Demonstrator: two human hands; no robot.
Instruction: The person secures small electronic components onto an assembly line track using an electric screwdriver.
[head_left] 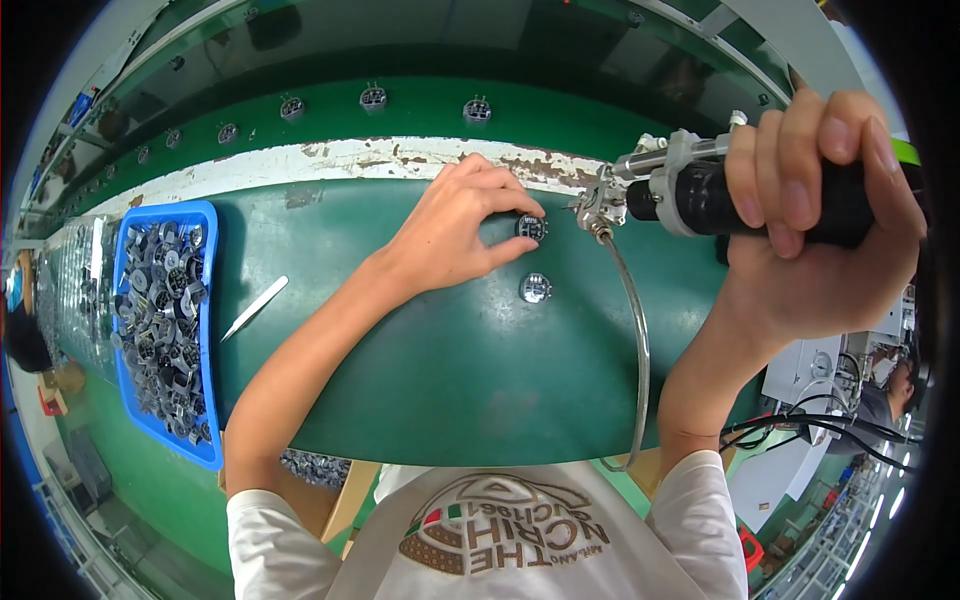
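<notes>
My left hand (452, 225) pinches a small round black-and-silver electronic part (532, 229) between thumb and forefinger on the green mat (420, 380). A second part of the same kind (535, 288) lies just nearer to me, touched by neither hand. My right hand (810, 215) is wrapped around the black barrel of a dispenser-like tool (690, 198), held level above the mat. Its metal valve head (603, 200) points left, with a thin tip close to the pinched part. From the valve head a clear hose (642, 350) curves down toward my body.
At the left stands a blue tray (212, 330) heaped with similar round parts. White tweezers (255, 307) lie beside it. Past a worn white ledge (350, 160), several parts sit spaced along a green strip (330, 105). Black cables (830, 425) run at the lower right.
</notes>
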